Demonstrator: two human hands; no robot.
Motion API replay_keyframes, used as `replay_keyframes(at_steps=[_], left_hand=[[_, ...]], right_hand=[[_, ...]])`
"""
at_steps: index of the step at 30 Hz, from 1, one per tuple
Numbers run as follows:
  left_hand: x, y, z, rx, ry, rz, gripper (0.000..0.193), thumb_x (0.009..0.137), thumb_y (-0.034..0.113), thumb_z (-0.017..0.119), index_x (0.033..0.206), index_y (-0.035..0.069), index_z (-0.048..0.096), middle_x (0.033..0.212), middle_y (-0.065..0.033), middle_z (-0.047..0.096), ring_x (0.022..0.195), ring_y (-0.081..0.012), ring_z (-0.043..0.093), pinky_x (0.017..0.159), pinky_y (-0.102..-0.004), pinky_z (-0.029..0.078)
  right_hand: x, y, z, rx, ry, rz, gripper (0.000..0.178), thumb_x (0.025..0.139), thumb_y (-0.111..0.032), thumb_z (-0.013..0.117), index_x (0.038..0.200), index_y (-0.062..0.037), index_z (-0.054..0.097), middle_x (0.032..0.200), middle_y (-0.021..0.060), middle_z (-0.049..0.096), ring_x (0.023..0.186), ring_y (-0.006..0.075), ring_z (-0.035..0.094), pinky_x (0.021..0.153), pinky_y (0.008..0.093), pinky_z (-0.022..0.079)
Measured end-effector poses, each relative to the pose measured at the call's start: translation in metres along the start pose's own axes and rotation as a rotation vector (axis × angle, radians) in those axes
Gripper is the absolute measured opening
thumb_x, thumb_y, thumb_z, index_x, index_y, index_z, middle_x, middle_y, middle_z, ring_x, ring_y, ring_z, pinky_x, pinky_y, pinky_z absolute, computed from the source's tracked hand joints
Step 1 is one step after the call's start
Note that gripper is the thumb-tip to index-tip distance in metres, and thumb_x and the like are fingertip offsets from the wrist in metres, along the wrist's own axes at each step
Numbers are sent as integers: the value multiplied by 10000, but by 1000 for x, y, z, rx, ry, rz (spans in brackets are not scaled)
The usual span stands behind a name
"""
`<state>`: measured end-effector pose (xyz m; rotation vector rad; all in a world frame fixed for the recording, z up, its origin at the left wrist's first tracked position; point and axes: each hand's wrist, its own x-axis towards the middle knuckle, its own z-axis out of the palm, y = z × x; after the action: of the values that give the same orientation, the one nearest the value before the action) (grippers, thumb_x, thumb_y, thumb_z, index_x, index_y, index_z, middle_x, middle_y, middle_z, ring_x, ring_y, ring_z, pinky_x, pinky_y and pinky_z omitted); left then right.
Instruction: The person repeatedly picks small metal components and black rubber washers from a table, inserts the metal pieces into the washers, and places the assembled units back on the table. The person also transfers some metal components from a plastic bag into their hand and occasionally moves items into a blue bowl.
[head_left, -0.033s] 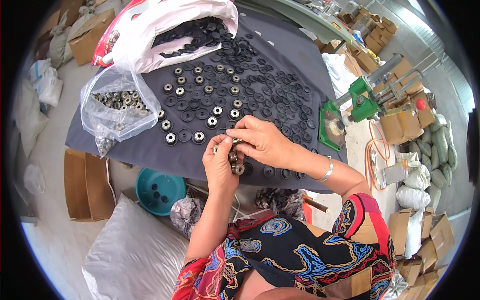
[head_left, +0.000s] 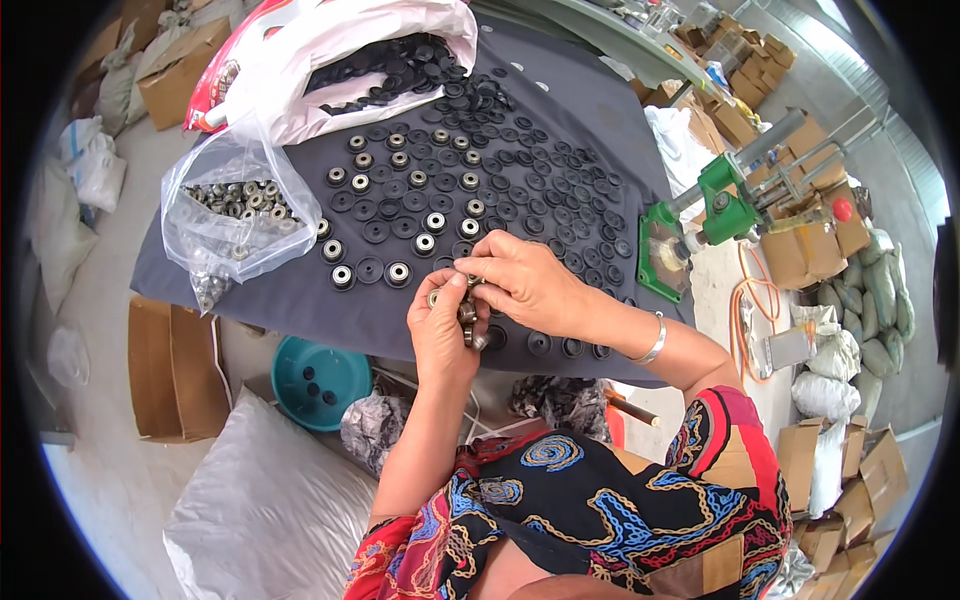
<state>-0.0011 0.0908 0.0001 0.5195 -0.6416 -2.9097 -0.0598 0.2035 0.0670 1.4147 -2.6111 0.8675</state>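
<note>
Several small metal ball bearings (head_left: pixel 468 312) are gathered in my left hand (head_left: pixel 436 330), its fingers curled round them above the table's near edge. My right hand (head_left: pixel 532 284) comes in from the right and touches the same bearings, thumb and fingers pinched together at a bearing partly hidden by the fingers. Beyond the hands, black round plastic discs (head_left: pixel 369 270) lie in loose rows. On many of the nearer left discs a bearing (head_left: pixel 398 272) sits in the centre; those farther right (head_left: pixel 592 230) are bare.
A clear plastic bag of bearings (head_left: pixel 238 250) stands on the dark cloth (head_left: pixel 190 282) at the left. Behind it, a white and red sack (head_left: pixel 270 95) spills black discs. A green press (head_left: pixel 722 205) is at the right. Below the table edge sits a teal basin (head_left: pixel 290 400).
My left hand and the bearings in it have shifted very slightly to the right. The right hand has barely moved.
</note>
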Motion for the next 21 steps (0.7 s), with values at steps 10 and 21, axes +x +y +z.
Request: replay_keyframes(at_steps=[10, 21], left_hand=[[4, -3, -6, -73, -70, -40, 111, 896, 115, 594, 951, 39, 535, 742, -74, 594, 530, -138, 545, 368, -208, 347], [5, 11, -8, -108, -59, -16, 84, 910, 103, 550, 946, 27, 538, 785, -103, 584, 551, -164, 539, 369, -218, 338]], right_hand=[[19, 14, -8, -60, -36, -10, 189, 750, -55, 640, 936, -22, 638, 851, 108, 595, 694, 242, 619, 620, 326, 512], [112, 172, -28, -180, 91, 298, 251, 736, -53, 636, 973, 27, 663, 827, 115, 638, 717, 182, 622, 691, 295, 500]])
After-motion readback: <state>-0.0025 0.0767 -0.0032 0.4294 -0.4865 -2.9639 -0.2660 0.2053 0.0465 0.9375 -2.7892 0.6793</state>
